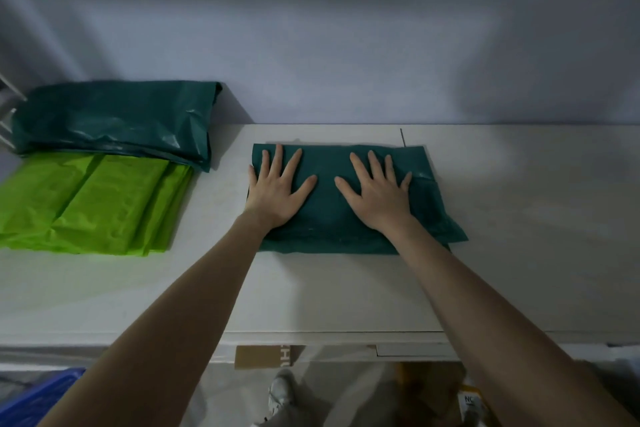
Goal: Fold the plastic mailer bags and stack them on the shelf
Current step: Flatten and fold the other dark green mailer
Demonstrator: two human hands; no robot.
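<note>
Both hands pressed flat on a folded mailer, pale shelf against a plain wall.

Folded dark green mailer bag (349, 198) lying mid-shelf, toward the far edge of the white shelf (329, 295). Left hand (275, 189) and right hand (379, 194) spread on top, fingers straight and splayed, gripping nothing. At far left, dark green mailer stack (114, 121) overlapping the bright green mailer stack (90, 204). Grey-white wall (346, 28) behind. Blue crate (38, 395), cardboard box (263, 355) below the near edge.

We see both arms stretched forward, left hand (277, 191) and right hand (377, 194) palms down, fingers spread flat (thumbs pointing inward).
</note>
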